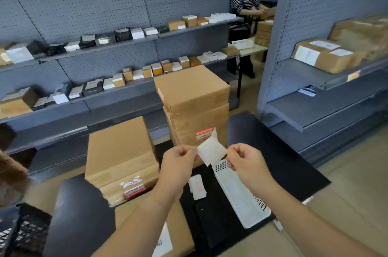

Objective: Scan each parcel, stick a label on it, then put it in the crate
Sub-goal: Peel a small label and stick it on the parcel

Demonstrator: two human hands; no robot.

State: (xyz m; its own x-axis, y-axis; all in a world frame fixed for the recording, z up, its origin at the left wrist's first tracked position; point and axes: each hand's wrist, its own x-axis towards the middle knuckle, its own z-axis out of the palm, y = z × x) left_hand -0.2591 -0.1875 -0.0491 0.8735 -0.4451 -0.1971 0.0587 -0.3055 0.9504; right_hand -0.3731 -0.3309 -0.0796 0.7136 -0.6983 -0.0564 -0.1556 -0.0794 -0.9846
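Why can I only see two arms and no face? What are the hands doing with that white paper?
The camera sits on the person's head and looks forward and down, so you see only their own arms. The left hand and the right hand both pinch a small white label, perhaps peeling it apart. Below them is a black table with a long white basket and a little stack of white paper on it. Brown cardboard boxes stand in piles behind the table. The grey shelves hold many small boxes. Another person works far at the back.
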